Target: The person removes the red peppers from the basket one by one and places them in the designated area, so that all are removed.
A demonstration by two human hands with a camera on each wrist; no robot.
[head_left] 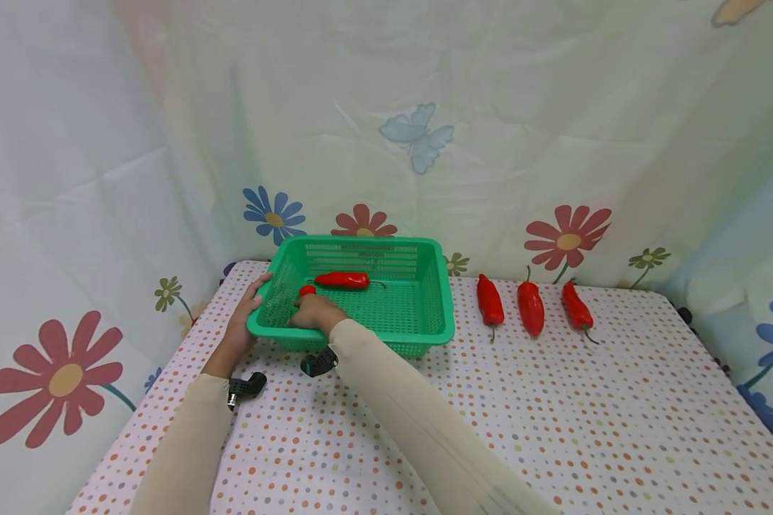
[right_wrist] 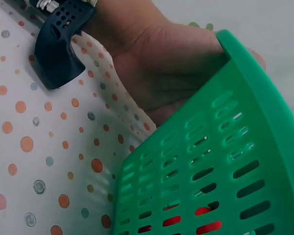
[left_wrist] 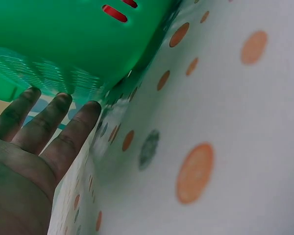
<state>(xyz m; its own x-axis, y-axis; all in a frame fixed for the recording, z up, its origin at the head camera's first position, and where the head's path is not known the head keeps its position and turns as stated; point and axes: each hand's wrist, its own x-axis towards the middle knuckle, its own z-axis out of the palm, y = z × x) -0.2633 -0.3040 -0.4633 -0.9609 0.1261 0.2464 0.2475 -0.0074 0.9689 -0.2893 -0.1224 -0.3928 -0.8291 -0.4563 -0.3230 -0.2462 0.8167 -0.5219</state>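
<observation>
A green slotted plastic basket [head_left: 446,300] stands at the back left of the table. Against the outside of its left wall my left hand [head_left: 238,325] rests with straight fingers; the left wrist view shows the fingertips [left_wrist: 63,98] at the green plastic. Reaching over the front rim, my right hand [head_left: 318,313] is inside the basket's left part. Its curled fingers hold a red pepper [head_left: 307,290], of which only one end shows. Behind it, another red pepper [head_left: 341,280] lies on the basket floor. The right wrist view shows the left hand [right_wrist: 171,63] beyond the basket wall [right_wrist: 220,147].
To the right of the basket, three red peppers lie in a row: a left one [head_left: 490,302], a middle one [head_left: 531,306] and a right one [head_left: 577,306]. A dotted cloth [head_left: 554,415] covers the table. Flowered curtains [head_left: 477,86] hang behind and at both sides.
</observation>
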